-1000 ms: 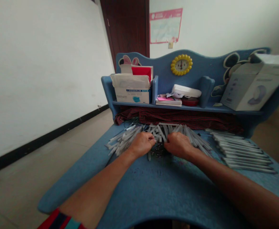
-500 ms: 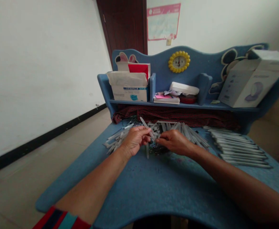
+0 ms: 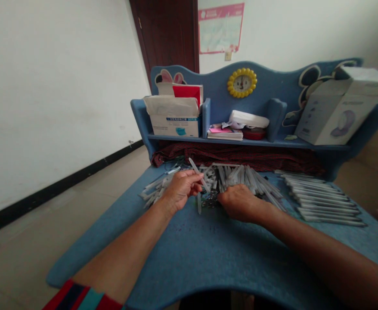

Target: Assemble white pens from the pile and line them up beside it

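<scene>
My left hand [image 3: 183, 189] pinches a translucent pen barrel [image 3: 194, 166] between thumb and fingers, tilted with its upper end pointing away to the left. Another clear barrel [image 3: 199, 207] shows just below the fingertips; whether it is held or lies on the table I cannot tell. My right hand [image 3: 240, 201] is curled closed, low over small dark pen parts [image 3: 211, 199]; its fingertips are hidden, so what it grips does not show. Loose pale barrels [image 3: 153, 194] are heaped beside my left hand. Behind my right hand lie more clear barrels [image 3: 262, 186].
A row of pens [image 3: 324, 200] lies at the right on the blue table [image 3: 189, 258]. Dark checked cloth [image 3: 240, 157] runs along the back. Above it, the shelf [image 3: 182, 138] carries a mask box [image 3: 176, 120], papers [image 3: 225, 134] and a white carton [image 3: 340, 110].
My right hand has drawn away from the barrel in my left hand, moving slightly right and down to the dark parts. My left hand stays in place, still pinching the barrel.
</scene>
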Demonstrator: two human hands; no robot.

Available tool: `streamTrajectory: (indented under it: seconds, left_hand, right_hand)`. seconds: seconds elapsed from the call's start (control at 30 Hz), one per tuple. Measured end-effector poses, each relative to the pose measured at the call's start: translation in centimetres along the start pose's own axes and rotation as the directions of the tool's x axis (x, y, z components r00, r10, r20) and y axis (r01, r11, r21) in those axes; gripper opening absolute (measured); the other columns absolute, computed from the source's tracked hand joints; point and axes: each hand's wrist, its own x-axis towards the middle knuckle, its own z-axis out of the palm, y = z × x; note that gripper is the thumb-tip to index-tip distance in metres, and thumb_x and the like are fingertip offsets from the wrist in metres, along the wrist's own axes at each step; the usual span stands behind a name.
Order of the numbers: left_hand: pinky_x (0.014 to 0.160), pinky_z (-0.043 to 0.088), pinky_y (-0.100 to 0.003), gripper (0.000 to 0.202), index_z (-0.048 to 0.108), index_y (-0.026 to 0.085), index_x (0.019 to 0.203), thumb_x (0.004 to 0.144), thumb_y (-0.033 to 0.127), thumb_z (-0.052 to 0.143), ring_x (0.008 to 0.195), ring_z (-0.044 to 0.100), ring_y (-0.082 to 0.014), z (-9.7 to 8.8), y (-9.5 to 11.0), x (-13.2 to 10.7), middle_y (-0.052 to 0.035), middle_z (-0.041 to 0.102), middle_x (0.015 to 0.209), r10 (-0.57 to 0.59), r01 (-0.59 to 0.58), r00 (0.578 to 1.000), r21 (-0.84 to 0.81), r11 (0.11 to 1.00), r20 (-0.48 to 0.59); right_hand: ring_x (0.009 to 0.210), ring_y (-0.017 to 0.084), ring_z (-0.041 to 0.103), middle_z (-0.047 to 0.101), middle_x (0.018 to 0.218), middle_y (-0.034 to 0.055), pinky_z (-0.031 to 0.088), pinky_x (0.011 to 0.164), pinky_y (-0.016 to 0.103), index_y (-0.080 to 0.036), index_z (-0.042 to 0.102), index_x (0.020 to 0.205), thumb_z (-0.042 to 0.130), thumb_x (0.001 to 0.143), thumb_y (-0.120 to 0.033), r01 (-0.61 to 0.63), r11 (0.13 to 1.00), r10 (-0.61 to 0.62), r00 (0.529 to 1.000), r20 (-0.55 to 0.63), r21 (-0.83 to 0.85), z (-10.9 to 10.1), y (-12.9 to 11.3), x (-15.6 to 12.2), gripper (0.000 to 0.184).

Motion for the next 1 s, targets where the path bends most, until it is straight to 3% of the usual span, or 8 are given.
streamTrajectory:
  seconds: [0.23, 0.47, 0.67, 1.0]
  left_hand:
    - [0.034, 0.034, -0.016, 0.013, 0.059, 0.01, 0.065, 0.07, 0.019, 0.066, 0.038, 0.05, -0.0064, -0.3, -0.3, 0.5, -0.0015, 0.059, 0.053, 0.019, -0.02, 0.999, -0.062, 0.998, -0.03]
    - [0.033, 0.034, -0.014, 0.009, 0.06, 0.01, 0.067, 0.072, 0.016, 0.065, 0.038, 0.05, -0.0061, -0.3, 0.0, 0.5, -0.0013, 0.06, 0.054, -0.01, -0.005, 0.994, -0.139, 0.99, -0.106]
    - [0.033, 0.035, -0.015, 0.008, 0.059, 0.011, 0.068, 0.073, 0.014, 0.064, 0.038, 0.051, -0.0063, -0.2, 0.2, 0.3, -0.0007, 0.06, 0.054, 0.012, -0.034, 0.992, -0.172, 0.985, -0.128]
    - [0.034, 0.036, -0.014, 0.007, 0.059, 0.011, 0.069, 0.073, 0.014, 0.064, 0.042, 0.057, -0.0085, 0.4, -0.5, 0.1, -0.0026, 0.062, 0.057, 0.008, -0.017, 0.997, -0.111, 0.994, -0.077]
  right_hand:
    - [0.076, 0.026, 0.067, 0.07, 0.08, 0.0156, 0.044, 0.061, 0.031, -0.014, 0.066, 0.089, 0.041, 0.082, -0.016, -0.039, 0.998, 0.044, 0.991, -0.126, 0.039, 0.2, 0.4, -0.1, 0.026]
    - [0.066, 0.018, 0.062, 0.068, 0.071, 0.007, 0.03, 0.056, 0.026, -0.019, 0.066, 0.08, 0.042, 0.082, -0.023, -0.108, 0.969, 0.164, 0.954, -0.25, 0.224, 0.1, 0.7, 0.0, 0.025]
    - [0.057, 0.012, 0.053, 0.064, 0.064, 0.002, 0.025, 0.051, 0.023, -0.019, 0.067, 0.073, 0.048, 0.074, -0.02, -0.113, 0.897, 0.237, 0.939, -0.249, 0.427, 0.3, 0.9, 0.4, 0.019]
    - [0.059, 0.013, 0.055, 0.064, 0.065, 0.0025, 0.028, 0.051, 0.023, -0.019, 0.067, 0.069, 0.05, 0.069, -0.02, -0.119, 0.879, 0.243, 0.945, -0.22, 0.462, 0.5, 1.2, 0.6, 0.016]
